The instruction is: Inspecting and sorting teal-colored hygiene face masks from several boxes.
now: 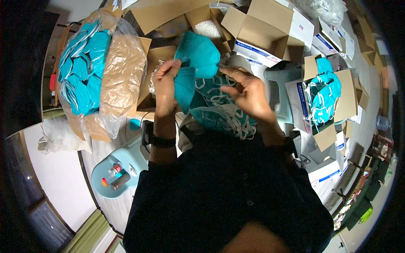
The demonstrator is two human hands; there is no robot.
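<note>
A person's left hand [165, 80] pinches the left edge of a teal folded face mask [197, 55], thumb and fingers pressed together on the fabric, holding it up at chest height over the lap. The right hand [247, 93] sits just to the mask's right and a little lower, its fingers loosely spread and its fingertips near the mask's right corner; whether they touch it or one of the white ear loops is hard to tell from this angle. The mask's long axis runs roughly left to right between the two hands, so the left grip carries it and the right is the free hand nearest the loose end. Directly below lies a heap of teal masks with white loops [219, 114]. A bagged stack of masks [84, 67] stands to the left, an open carton of masks [322, 95] to the right.
</note>
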